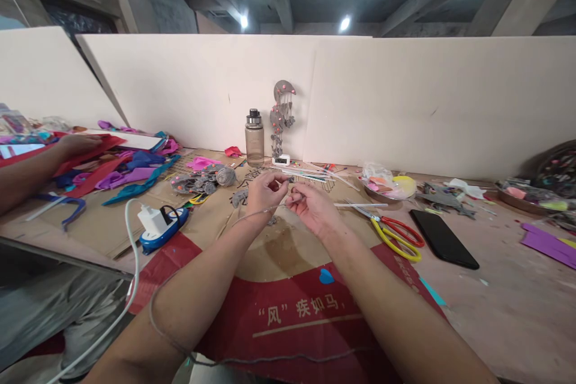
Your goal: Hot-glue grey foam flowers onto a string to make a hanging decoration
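Observation:
My left hand [264, 197] is closed in a pinch, with a small dark grey felt piece [290, 179] at its fingertips. Close beside it, my right hand [310, 207] pinches a strand of grey yarn [273, 360] near the same piece. The yarn crosses over my left wrist, loops beside the left forearm and trails along the front. Exactly how yarn and felt meet is hidden by the fingers. Below and behind the hands lie more grey felt scraps [240, 197] on the brown and red cardboard [288, 306].
Scissors [396, 237] and a black phone [443, 239] lie to the right. At left are a ball of grey yarn [225, 176] and a blue power strip [164, 234] with a white cable. A bottle [255, 141] and hanging grey ornament [283, 111] stand behind. Another person's hand [78, 145] touches red fabric.

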Available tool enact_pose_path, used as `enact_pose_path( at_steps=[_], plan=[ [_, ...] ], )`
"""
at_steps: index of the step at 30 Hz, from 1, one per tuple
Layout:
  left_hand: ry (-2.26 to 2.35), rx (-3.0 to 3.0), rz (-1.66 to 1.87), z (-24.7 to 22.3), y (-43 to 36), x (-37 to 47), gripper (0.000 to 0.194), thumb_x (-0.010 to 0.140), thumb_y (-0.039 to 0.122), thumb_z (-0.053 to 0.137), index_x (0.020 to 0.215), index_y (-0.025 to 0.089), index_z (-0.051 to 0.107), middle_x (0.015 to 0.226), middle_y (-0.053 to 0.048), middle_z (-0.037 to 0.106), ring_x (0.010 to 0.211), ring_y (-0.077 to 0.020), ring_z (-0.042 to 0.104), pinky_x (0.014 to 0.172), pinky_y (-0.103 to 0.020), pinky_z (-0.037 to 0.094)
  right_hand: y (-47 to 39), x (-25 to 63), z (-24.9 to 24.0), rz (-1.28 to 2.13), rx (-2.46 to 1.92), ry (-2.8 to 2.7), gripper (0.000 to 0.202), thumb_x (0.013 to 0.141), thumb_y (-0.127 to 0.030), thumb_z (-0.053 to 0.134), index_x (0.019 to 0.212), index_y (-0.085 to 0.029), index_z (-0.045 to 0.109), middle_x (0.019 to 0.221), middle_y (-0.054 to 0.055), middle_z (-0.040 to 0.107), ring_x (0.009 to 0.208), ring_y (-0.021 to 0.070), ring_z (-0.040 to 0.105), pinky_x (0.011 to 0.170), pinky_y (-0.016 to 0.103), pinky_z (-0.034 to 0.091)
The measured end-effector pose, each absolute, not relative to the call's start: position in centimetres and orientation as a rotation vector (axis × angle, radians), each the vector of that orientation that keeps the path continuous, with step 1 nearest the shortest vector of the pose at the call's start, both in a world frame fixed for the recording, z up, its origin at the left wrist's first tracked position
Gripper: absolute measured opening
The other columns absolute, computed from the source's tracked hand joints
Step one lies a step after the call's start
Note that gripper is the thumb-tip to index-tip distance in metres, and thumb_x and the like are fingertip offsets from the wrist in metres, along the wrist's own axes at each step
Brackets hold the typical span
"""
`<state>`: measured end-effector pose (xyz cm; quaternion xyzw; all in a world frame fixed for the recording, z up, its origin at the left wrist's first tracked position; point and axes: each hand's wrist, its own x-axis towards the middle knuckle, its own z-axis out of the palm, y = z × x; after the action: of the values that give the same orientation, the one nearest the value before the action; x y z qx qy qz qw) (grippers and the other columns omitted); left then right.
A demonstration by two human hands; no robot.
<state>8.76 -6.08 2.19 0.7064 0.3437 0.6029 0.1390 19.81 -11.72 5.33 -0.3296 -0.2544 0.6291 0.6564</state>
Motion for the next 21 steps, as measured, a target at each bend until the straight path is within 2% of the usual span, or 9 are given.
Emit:
enact_pose_path(
  at_steps=[4, 9, 14, 16, 19, 21],
  plan=[
    [1.002, 1.890, 1.677, 2.2, -6.2, 8.8, 0.009, 0.072, 0.022, 0.063, 0.078, 0.016, 0.068, 0.069, 0.001, 0.064, 0.051, -0.0075, 0.048, 0.052, -0.020, 0.039, -11.9, 19.9, 5.2, 1.400, -0.809, -0.645, 0.019, 0.065, -0.007, 0.066, 0.070, -0.018, 0.052, 0.048, -0.008, 0.046, 0.046, 0.0053, 0.040, 0.050, 0.021, 0.044],
    [0.942, 1.731, 1.590, 2.2, -6.0, 9.0, 0.011, 0.070, 0.024, 0.065, 0.076, 0.015, 0.065, 0.067, 0.001, 0.062, 0.052, -0.0076, 0.048, 0.051, -0.020, 0.037, -11.8, 20.0, 4.5, 1.292, -0.882, -0.752, 0.014, 0.063, -0.016, 0.067, 0.067, -0.018, 0.054, 0.060, -0.004, 0.054, 0.058, 0.0085, 0.049, 0.062, 0.028, 0.052],
    [0.946, 1.693, 1.572, 2.2, -5.9, 9.1, 0.011, 0.068, 0.024, 0.066, 0.075, 0.015, 0.064, 0.067, 0.001, 0.061, 0.053, -0.0077, 0.047, 0.052, -0.021, 0.038, -11.8, 19.9, 4.4, 1.198, -0.946, -0.823, 0.015, 0.065, -0.024, 0.066, 0.071, -0.019, 0.054, 0.064, -0.003, 0.056, 0.062, 0.0098, 0.054, 0.059, 0.024, 0.047],
    [0.939, 1.693, 1.573, 2.3, -6.1, 9.1, 0.012, 0.068, 0.025, 0.066, 0.075, 0.015, 0.064, 0.068, 0.000, 0.061, 0.053, -0.0077, 0.047, 0.052, -0.021, 0.037, -11.8, 19.8, 4.5, 1.201, -0.930, -0.826, 0.012, 0.067, -0.024, 0.062, 0.072, -0.019, 0.051, 0.060, -0.006, 0.050, 0.052, 0.0070, 0.047, 0.052, 0.022, 0.042],
    [0.907, 1.696, 1.568, 2.4, -6.3, 9.1, 0.012, 0.069, 0.026, 0.066, 0.075, 0.015, 0.064, 0.068, 0.000, 0.061, 0.054, -0.0079, 0.047, 0.051, -0.021, 0.037, -11.6, 19.5, 4.5, 1.158, -1.000, -0.837, 0.007, 0.072, -0.021, 0.055, 0.075, -0.020, 0.049, 0.055, -0.010, 0.037, 0.041, 0.0040, 0.027, 0.040, 0.019, 0.026],
    [0.889, 1.689, 1.553, 2.4, -6.5, 9.1, 0.014, 0.070, 0.028, 0.067, 0.075, 0.015, 0.064, 0.067, 0.000, 0.060, 0.053, -0.0079, 0.047, 0.050, -0.020, 0.037, -11.4, 19.4, 4.2, 1.072, -1.087, -0.872, 0.007, 0.075, -0.022, 0.053, 0.077, -0.022, 0.047, 0.054, -0.010, 0.032, 0.040, 0.0049, 0.024, 0.039, 0.019, 0.019]
  ],
)
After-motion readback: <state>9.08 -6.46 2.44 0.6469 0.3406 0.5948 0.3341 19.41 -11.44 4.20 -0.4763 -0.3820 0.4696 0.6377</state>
